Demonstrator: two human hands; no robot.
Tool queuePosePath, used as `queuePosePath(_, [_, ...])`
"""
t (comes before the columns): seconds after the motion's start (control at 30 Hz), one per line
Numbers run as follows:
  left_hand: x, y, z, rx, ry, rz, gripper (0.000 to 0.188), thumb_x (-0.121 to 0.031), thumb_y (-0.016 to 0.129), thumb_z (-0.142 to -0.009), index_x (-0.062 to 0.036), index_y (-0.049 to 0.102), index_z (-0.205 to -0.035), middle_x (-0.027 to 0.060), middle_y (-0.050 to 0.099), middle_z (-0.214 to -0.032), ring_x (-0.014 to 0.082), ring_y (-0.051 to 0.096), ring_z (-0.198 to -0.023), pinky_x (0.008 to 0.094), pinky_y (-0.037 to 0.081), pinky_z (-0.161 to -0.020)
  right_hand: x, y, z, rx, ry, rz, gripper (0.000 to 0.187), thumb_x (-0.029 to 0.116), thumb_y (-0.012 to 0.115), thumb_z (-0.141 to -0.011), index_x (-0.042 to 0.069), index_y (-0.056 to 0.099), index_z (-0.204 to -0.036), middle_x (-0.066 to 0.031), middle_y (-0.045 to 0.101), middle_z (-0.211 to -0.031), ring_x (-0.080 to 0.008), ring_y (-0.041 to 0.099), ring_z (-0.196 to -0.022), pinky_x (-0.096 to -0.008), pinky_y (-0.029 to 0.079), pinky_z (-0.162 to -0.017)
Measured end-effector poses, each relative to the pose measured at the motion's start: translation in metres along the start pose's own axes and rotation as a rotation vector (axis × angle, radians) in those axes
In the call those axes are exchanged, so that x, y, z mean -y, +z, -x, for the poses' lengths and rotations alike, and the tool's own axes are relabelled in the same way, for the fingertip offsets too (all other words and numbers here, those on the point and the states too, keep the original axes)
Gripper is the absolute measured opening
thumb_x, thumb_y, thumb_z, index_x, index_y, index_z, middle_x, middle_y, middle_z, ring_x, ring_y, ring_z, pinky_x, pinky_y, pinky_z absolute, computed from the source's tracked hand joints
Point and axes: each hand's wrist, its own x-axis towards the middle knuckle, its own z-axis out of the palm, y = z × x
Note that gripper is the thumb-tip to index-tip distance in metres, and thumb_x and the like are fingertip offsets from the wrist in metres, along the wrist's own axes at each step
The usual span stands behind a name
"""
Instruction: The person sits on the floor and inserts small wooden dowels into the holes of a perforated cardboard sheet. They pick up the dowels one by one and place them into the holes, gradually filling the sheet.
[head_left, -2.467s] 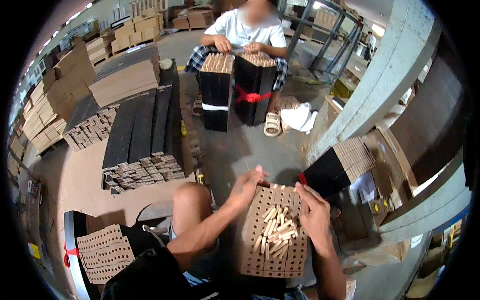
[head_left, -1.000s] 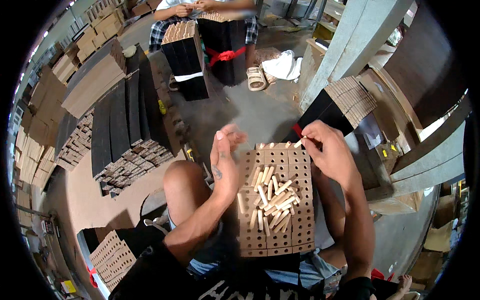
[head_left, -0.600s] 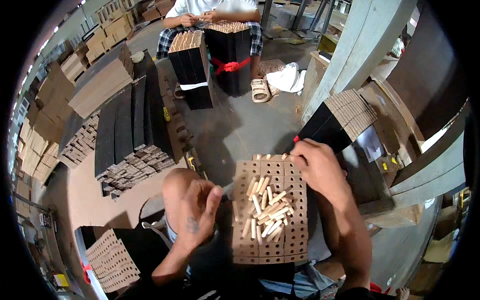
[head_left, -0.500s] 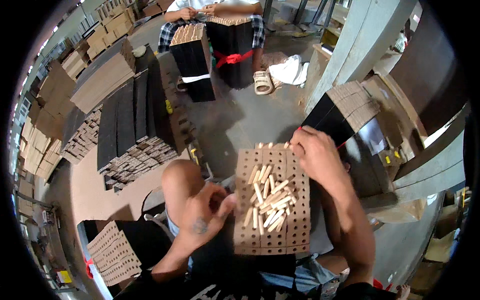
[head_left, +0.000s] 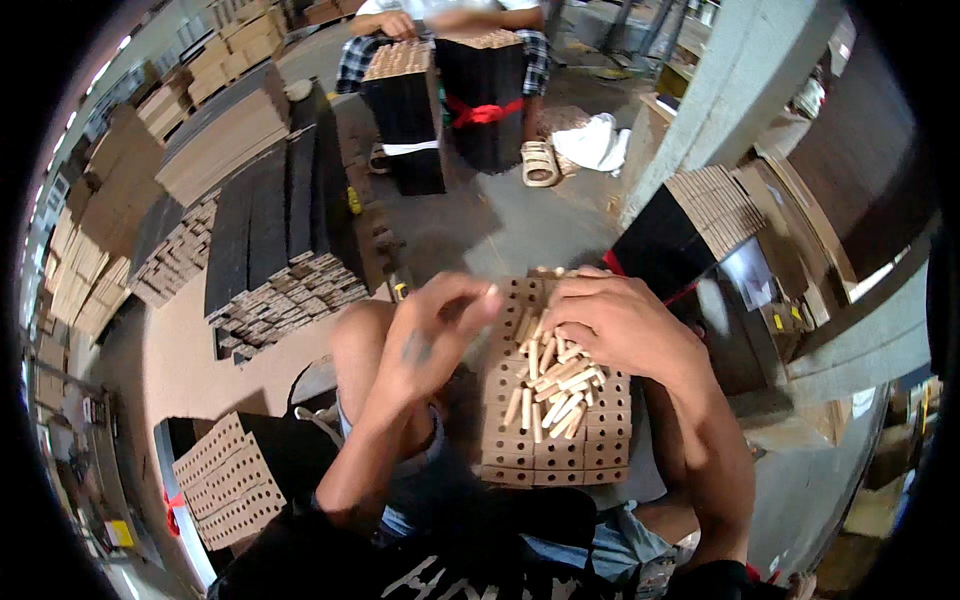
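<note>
A stack of brown drilled strips stands upright in front of me between my legs, its top full of rows of round holes. Loose short wooden dowels lie in a heap on it. Reaching in from the right, my right hand has its fingers bent down over the heap's far side; they touch dowels, and what they grip is hidden. My left hand hovers by the stack's left edge, thumb and forefinger drawn together, with a small pale tip showing at the fingertips. Several dowels stick up at the stack's far edge, partly covered by my right hand.
Another drilled bundle lies at the lower left. Long black-faced strips are piled at left. A tied black bundle stands by a grey post at right. Ahead, a person sits behind two black bundles.
My right hand has come from the stack's far right edge in over the dowel heap. My left hand has risen and moved forward. The view has shifted slightly.
</note>
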Motion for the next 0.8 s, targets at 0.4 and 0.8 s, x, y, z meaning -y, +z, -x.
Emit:
queuePosePath(0.4, [0.038,0.021,-0.050,0.072,0.021,0.060,0.020,-0.012,0.071,-0.092,0.0016,0.070,-0.107,0.0136,0.073,-0.093,0.0192,0.070,-0.089,0.0325,0.053,-0.084,-0.009,-0.002,0.008,0.005,0.073,0.049,0.015,0.006,0.069,-0.085,0.006,0.067,-0.100,-0.0096,0.061,-0.097,-0.0324,0.061,-0.091,-0.0430,0.052,-0.082])
queuePosePath(0.8, [0.032,0.014,-0.051,0.166,0.440,-0.136,0.019,-0.005,0.069,-0.091,0.0004,0.068,-0.109,0.0186,0.068,-0.098,0.0386,0.065,-0.085,0.0419,0.052,-0.078,-0.015,0.050,-0.019,-0.522,0.350,-0.578,0.019,0.001,0.069,-0.090,0.000,0.065,-0.109,-0.0082,0.071,-0.087,-0.0085,0.065,-0.074,-0.0243,0.052,-0.065])
